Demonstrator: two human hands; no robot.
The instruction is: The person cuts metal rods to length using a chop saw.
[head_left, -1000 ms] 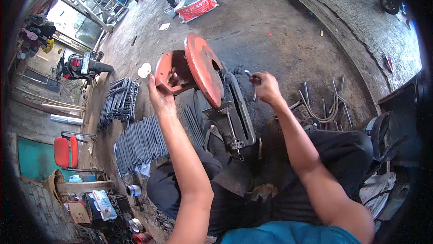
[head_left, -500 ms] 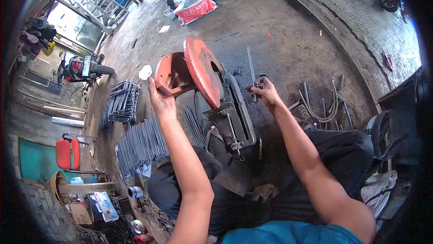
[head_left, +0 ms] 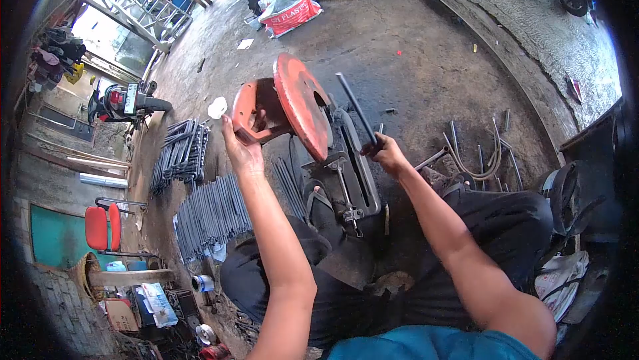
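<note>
My left hand (head_left: pixel 245 150) is wrapped round the orange handle (head_left: pixel 247 110) of a cut-off saw, with fingers showing through its opening. The saw's round orange blade guard (head_left: pixel 299 107) stands raised and tilted above its dark metal base (head_left: pixel 359 160). My right hand (head_left: pixel 388 155) is closed on the lower end of a dark metal tube (head_left: pixel 358 108), right of the base. The tube slants up and to the left, its far end free in the air near the guard. A clamp screw (head_left: pixel 341 183) sits on the near side of the base.
Left of the saw, many dark metal tubes (head_left: pixel 212 217) lie in a row, with a stack of bent frames (head_left: pixel 181 157) beyond. Bent tubes (head_left: pixel 476 163) stand at the right. A red-and-white bag (head_left: pixel 289 13), a motorcycle (head_left: pixel 126 100) and a red chair (head_left: pixel 103 227) are farther off.
The tube in my right hand has swung from nearly upright and blurred to a clear slant toward the left. My left hand stays on the saw handle, and the guard remains raised.
</note>
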